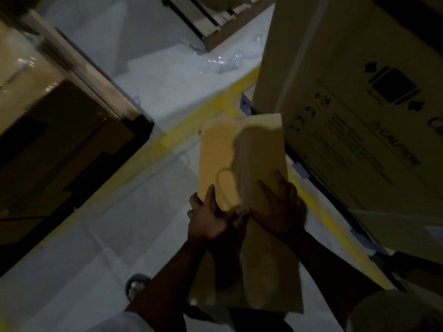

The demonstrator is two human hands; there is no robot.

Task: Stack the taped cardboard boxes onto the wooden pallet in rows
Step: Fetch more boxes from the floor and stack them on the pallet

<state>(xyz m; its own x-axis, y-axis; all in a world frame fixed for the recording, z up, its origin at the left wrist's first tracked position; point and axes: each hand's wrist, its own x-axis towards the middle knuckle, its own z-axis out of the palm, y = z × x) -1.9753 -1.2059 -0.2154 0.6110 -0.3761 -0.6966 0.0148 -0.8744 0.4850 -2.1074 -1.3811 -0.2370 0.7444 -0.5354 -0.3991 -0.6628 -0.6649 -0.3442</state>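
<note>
Towering on your right, the printed carton stack (359,116) is the main hazard: the far end of your load sits just beside its corner, so a swing that way would likely knock it, or jolt the load out of your grasp. Opposite, on your left, stands a film-wrapped stack (36,92), leaving only a lane of grey floor (134,236) crossed by a yellow line (239,92).

The long cardboard box (215,152) is in the air over that lane, pointing away from you. Your left hand (208,216) grips its near left edge, thumb on the upper face and fingers round the side. Your right hand (280,207) lies spread flat on the face. A flat palm gives poor hold, I judge, so a slip is possible (the box is long and may tip at its far end). Loose plastic scraps (223,61) on the floor ahead could catch your foot (136,283).

Dim light and blur hide the tape on the box, and I cannot pick out the wooden pallet for certain. The stacks are cut off by the frame.
</note>
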